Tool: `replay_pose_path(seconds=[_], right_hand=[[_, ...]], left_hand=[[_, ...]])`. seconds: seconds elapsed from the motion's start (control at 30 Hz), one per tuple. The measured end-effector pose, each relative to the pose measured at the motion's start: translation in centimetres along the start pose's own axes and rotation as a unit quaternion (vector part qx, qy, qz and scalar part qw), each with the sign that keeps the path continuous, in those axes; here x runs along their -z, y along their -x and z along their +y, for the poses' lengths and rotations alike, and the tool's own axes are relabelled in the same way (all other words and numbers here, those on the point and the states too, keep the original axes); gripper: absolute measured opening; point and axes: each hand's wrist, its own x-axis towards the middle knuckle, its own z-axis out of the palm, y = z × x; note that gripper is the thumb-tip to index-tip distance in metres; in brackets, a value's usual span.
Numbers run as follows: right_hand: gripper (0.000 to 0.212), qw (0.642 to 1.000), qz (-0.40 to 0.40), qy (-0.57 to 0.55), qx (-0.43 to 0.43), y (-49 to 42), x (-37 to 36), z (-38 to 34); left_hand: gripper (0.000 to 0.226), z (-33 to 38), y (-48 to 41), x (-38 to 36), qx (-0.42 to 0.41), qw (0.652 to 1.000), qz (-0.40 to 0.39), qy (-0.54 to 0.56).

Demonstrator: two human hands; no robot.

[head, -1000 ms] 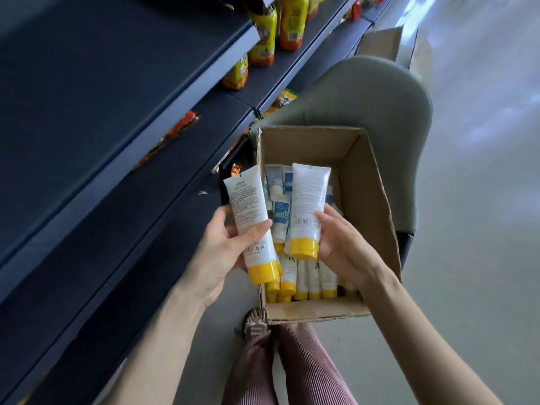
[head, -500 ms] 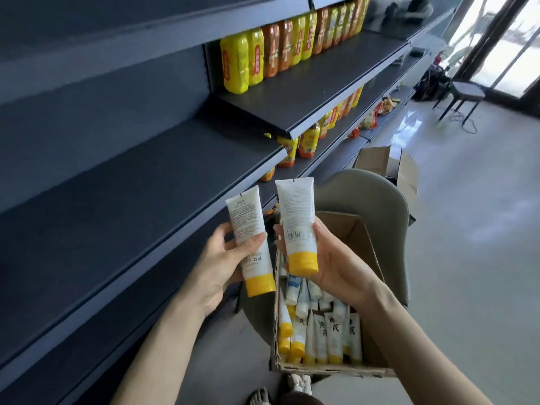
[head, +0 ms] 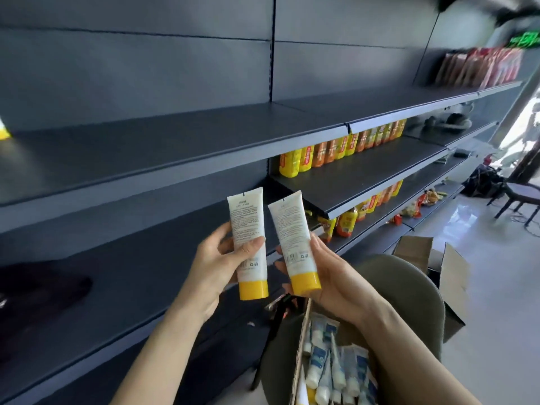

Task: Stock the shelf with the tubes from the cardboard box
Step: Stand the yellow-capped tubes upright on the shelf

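Gripping the left tube [head: 248, 244] in my left hand [head: 214, 268] and the right tube [head: 293, 244] in my right hand [head: 336, 280], yellow caps down, I face the dark shelf [head: 175, 147]. Both are in mid-air, short of it. No tube stands on the stretch I can see, so stocking looks barely begun. Many more tubes [head: 330, 363] lie in the cardboard box [head: 301, 340] below, on a grey-green chair [head: 409, 287]. Each hand is curled round its tube, the left thumb across the front. Yellow and orange bottles [head: 336, 150] fill the neighbouring bay.
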Motion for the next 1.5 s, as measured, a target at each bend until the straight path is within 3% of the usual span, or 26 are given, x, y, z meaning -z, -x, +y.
replay_pose_path(seconds=[0.17,0.37,0.47,0.67,1.03,1.13,1.5], right_hand=[[0.054,0.995,-0.083,0.061,-0.019,-0.5,-1.8,-1.8],[0.072,0.983,-0.082,0.161,-0.025,-1.1,-4.4,-2.9],[0.063,0.983,-0.067,0.169,-0.025,-1.6,-5.8,-3.2],[0.053,0.952,-0.042,0.3,0.038,-3.5,-9.6,-2.9],[0.047,0.944,-0.019,0.31,0.114,-11.0,-17.6,-0.5],[0.048,0.945,-0.013,0.303,0.125,-14.0,-21.1,1.0],[0.053,0.917,0.001,0.345,0.201,-25.8,-32.3,7.1]], left_hand=[[0.046,1.5,2.2,-0.2,-0.04,0.997,0.07,0.009],[0.038,3.1,5.2,0.3,-0.086,0.986,0.139,-0.014],[0.037,4.4,6.5,1.3,-0.107,0.979,0.169,-0.029],[0.038,7.1,8.7,4.5,-0.136,0.964,0.224,-0.051],[0.081,11.7,9.5,15.4,-0.166,0.947,0.264,-0.071],[0.058,13.3,9.5,19.8,-0.174,0.943,0.272,-0.078],[0.052,16.7,10.9,33.4,-0.186,0.929,0.305,-0.099]])
